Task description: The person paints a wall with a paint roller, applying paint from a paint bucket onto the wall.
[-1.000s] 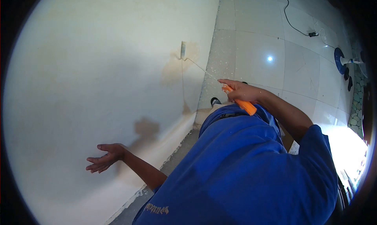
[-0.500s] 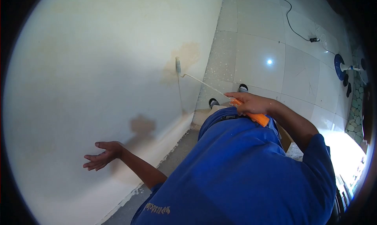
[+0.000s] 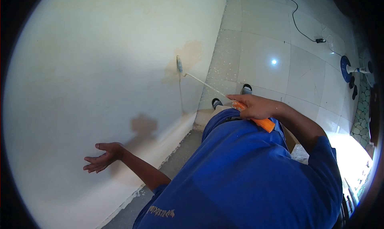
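Note:
My right hand is wrapped round the orange handle of a paint roller, index finger stretched along its thin metal rod. The small roller head rests at the wall, over a yellowish damp-looking patch. Its shadow runs down the wall below it. Out to the left, my left hand is held in front of the wall with its fingers spread and nothing in them.
Glossy floor tiles with white specks lie to the right of the wall. A black cable runs across them to a plug. At the far right stands a round blue base, with dark slippers beside it.
The roller head has shifted slightly up and to the left along the wall. My right hand has tilted a little with the handle; my left hand is nearly unmoved.

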